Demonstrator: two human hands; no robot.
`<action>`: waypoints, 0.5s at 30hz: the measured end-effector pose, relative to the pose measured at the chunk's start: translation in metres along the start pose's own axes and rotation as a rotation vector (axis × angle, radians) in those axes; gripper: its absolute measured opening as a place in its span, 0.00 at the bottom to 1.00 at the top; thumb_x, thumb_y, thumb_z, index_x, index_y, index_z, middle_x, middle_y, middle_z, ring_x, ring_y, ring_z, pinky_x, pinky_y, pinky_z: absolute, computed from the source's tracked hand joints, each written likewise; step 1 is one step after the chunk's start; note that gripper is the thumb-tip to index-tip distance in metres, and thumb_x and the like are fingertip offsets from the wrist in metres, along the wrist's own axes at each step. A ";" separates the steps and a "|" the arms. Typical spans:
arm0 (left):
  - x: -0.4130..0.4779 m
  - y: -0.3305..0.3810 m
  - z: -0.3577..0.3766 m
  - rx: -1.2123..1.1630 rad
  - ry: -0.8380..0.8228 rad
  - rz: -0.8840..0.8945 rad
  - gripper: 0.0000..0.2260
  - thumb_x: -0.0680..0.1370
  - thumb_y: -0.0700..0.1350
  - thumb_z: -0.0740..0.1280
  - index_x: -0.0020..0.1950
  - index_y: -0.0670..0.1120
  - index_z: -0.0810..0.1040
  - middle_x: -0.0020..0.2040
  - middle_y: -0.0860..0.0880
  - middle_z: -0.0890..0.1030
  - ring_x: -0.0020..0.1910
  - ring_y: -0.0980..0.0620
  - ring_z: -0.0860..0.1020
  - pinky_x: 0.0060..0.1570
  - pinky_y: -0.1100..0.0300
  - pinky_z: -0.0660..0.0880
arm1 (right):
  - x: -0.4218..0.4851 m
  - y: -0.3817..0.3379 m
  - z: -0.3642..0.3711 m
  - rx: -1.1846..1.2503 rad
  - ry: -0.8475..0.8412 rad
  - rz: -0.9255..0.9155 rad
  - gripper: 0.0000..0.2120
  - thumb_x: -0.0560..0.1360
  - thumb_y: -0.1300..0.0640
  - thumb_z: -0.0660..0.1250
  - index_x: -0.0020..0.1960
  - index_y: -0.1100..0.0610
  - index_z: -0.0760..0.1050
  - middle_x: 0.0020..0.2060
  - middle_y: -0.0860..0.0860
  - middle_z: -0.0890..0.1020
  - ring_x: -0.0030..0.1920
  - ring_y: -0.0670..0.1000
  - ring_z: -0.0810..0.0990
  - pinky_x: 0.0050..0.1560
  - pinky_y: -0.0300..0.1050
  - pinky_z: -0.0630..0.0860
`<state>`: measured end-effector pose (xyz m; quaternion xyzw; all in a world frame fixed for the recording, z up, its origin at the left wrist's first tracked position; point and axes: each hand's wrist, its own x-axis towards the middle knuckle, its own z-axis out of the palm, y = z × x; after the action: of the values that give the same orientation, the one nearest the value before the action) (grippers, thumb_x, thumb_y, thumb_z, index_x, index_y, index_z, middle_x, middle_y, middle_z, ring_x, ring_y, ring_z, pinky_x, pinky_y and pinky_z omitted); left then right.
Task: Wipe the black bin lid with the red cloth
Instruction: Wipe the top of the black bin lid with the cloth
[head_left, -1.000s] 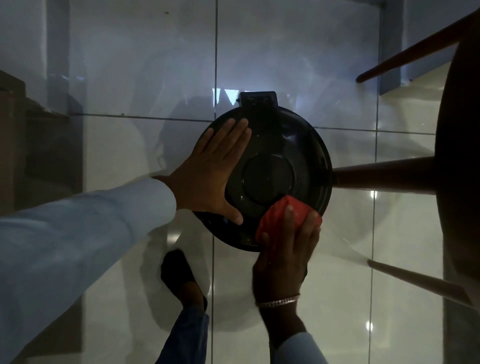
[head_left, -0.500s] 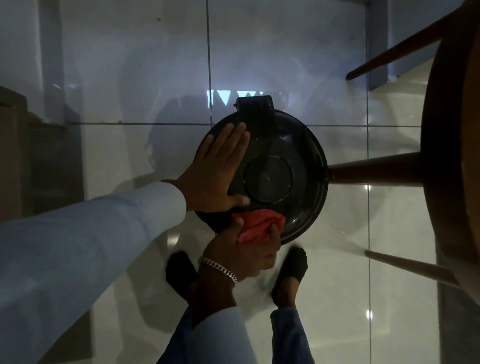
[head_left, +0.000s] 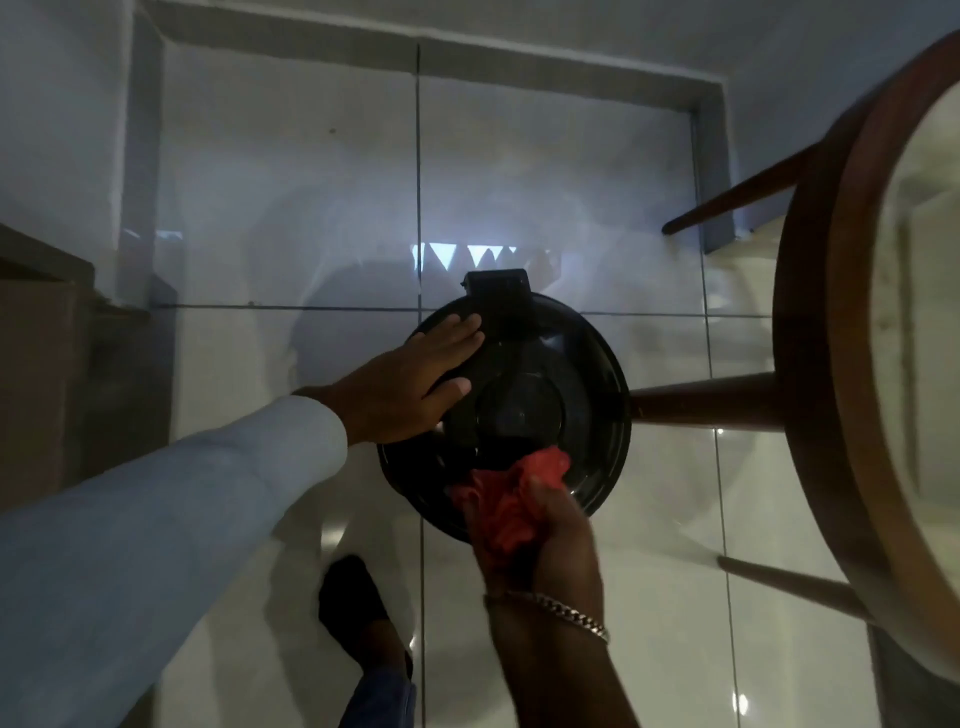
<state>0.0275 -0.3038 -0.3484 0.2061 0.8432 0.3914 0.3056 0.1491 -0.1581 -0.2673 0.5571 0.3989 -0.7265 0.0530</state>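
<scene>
The round black bin lid sits below me on the tiled floor, its hinge tab at the far edge. My left hand lies flat on the lid's left half, fingers together, thumb near the raised centre disc. My right hand grips the crumpled red cloth and presses it on the lid's near rim, slightly right of centre. A chain bracelet shows on that wrist.
A round wooden table with slanted legs crowds the right side, one leg touching the bin's right edge. A brown cabinet stands at the left. My dark-socked foot is on the glossy white tiles near the bin.
My right hand has slid the red cloth along the near rim, left then back to the right. My left hand has shifted slightly up the lid, fingers closed together.
</scene>
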 end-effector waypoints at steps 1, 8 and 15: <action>-0.001 0.001 0.000 -0.020 0.034 -0.014 0.28 0.79 0.55 0.53 0.77 0.48 0.53 0.79 0.52 0.51 0.78 0.56 0.44 0.77 0.48 0.48 | 0.001 -0.009 -0.001 -0.157 -0.007 -0.178 0.16 0.73 0.60 0.69 0.60 0.54 0.77 0.51 0.53 0.85 0.51 0.58 0.84 0.43 0.54 0.82; -0.019 0.027 0.020 -0.604 0.504 -0.288 0.22 0.82 0.49 0.55 0.75 0.47 0.60 0.78 0.49 0.60 0.77 0.57 0.55 0.75 0.61 0.51 | 0.057 -0.031 0.023 -1.244 -0.279 -1.216 0.23 0.72 0.55 0.72 0.65 0.56 0.74 0.63 0.56 0.77 0.64 0.57 0.74 0.65 0.54 0.72; -0.007 0.067 0.049 -0.460 0.839 -0.267 0.26 0.80 0.57 0.52 0.76 0.48 0.60 0.79 0.51 0.55 0.77 0.56 0.55 0.72 0.60 0.58 | 0.098 -0.034 -0.001 -1.141 -0.468 -1.281 0.22 0.72 0.51 0.62 0.65 0.53 0.74 0.66 0.54 0.77 0.70 0.55 0.72 0.66 0.62 0.68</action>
<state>0.0727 -0.2411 -0.3179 -0.1521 0.8042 0.5740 0.0250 0.0953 -0.0988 -0.3334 -0.0468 0.9142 -0.4023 -0.0138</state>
